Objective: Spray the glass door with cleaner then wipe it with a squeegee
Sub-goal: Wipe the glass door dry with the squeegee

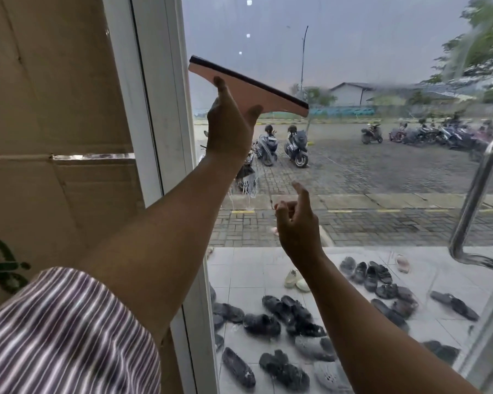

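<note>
My left hand (228, 129) grips a pink squeegee (248, 88) by its handle, high on the left side of the glass door (353, 66). Its black rubber blade points up and away, slanting down to the right, at or close to the glass. Whether it touches the pane is unclear. Lower and to the right, my right hand (296, 223) is raised near the glass and holds nothing; the index finger points up and the other fingers are loosely curled. Wet streaks and droplets show on the glass, mostly at the upper right. No spray bottle is in view.
The white door frame (165, 81) runs down just left of the squeegee, with brown cardboard (54, 109) beyond it. A steel door handle (478, 194) stands at the right. Through the glass lie several shoes (282, 314) on tiles and parked motorbikes (296, 146).
</note>
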